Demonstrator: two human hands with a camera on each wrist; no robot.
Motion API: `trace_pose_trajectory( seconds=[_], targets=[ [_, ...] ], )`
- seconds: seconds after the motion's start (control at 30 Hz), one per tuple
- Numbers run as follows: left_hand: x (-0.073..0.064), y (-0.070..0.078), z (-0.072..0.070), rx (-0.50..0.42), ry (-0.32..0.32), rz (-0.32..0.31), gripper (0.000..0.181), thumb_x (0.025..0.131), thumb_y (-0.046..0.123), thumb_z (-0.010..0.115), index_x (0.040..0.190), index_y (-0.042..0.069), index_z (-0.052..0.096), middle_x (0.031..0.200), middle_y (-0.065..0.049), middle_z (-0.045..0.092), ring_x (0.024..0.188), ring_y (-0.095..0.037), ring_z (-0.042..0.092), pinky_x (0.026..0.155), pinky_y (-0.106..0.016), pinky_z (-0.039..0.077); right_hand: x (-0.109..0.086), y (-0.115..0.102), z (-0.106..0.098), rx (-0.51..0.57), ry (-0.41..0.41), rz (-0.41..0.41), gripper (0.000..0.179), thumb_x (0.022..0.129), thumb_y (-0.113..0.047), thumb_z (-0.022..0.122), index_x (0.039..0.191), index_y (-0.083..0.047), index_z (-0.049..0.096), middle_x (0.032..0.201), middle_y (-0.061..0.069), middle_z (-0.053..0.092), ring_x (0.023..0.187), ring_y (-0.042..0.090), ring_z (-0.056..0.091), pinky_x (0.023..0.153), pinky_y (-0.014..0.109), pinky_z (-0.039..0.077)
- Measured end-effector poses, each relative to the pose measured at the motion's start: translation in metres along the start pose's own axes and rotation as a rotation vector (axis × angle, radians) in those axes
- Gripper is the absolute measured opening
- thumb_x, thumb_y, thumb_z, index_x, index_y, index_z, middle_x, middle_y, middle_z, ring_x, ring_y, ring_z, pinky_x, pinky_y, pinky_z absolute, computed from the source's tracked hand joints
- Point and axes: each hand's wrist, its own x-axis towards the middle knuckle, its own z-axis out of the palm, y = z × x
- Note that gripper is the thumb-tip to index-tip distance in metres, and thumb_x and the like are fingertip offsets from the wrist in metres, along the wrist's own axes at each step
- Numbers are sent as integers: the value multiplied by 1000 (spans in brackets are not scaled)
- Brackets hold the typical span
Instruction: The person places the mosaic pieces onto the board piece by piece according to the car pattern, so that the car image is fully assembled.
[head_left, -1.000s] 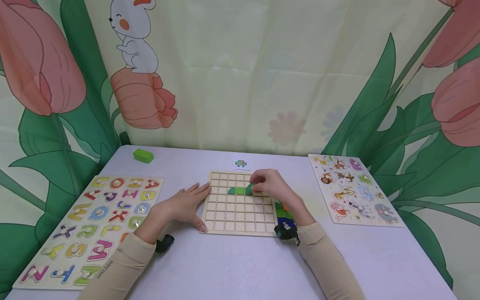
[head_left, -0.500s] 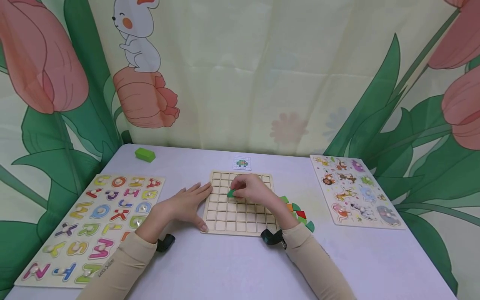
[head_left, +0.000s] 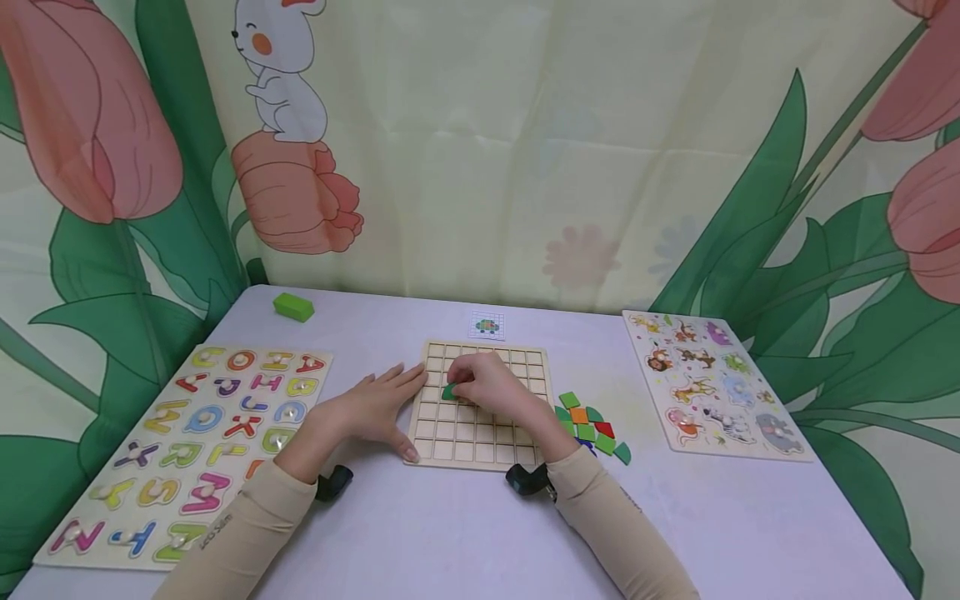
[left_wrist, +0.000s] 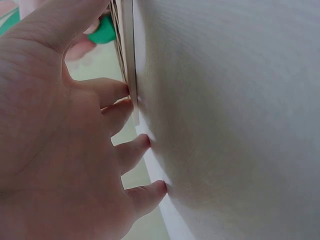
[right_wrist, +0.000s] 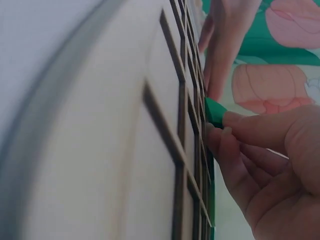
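My right hand pinches a dark green quarter-round tile between thumb and fingers, over the left part of a wooden grid board. In the right wrist view the tile meets the board's surface at its edge. My left hand lies spread at the board's left side, fingertips and thumb against the frame and table. From the left wrist view, the straight fingers of that hand touch the board's edge and the tabletop. The board squares beneath my right hand are hidden.
Loose coloured tiles lie right of the board. A small pattern card sits behind it. An alphabet puzzle is at left, an animal puzzle at right, and a green block at back left.
My right hand has moved left across the board with the green tile, from beside the green tiles seen there earlier. My left hand has stayed in place.
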Motion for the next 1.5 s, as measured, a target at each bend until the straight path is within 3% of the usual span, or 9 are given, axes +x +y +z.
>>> trace_pose_trajectory(
  seconds=[0.4,0.7,0.97,1.2,1.5],
  targets=[
    [5,1,1,16,0,-2,129,60,67,84,159,14,21,169,-2,13,156,-35,10,119,-67,15,-1,0,2,-175,4,-55,4,90,-11,72,90,-8,73,87,0,70,76,8,60,71,23,51],
    [6,1,2,17,-5,-5,129,60,66,84,160,14,21,169,-2,12,156,-35,9,119,-68,15,-3,-1,2,-248,-20,-42,6,88,-12,74,93,-10,76,86,-2,65,75,8,55,67,22,48],
    [4,1,3,18,-8,-23,129,59,66,84,160,15,21,169,-2,12,156,-35,9,119,-67,15,-5,0,1,-246,-44,-24,16,88,-8,72,103,-11,76,88,-3,69,75,8,57,68,23,49],
    [4,1,3,18,-4,-31,129,59,65,85,160,15,21,169,-2,13,156,-35,10,120,-67,15,-10,0,-4,-175,-56,14,24,87,-6,69,109,-13,74,86,-3,67,76,10,58,70,25,50],
    [1,0,2,11,1,-20,128,60,65,84,159,14,22,169,-3,13,156,-37,10,119,-68,15,-15,-1,-14,-153,-60,37,20,90,-10,69,108,-15,73,86,-4,67,78,12,59,72,27,51]
  ],
)
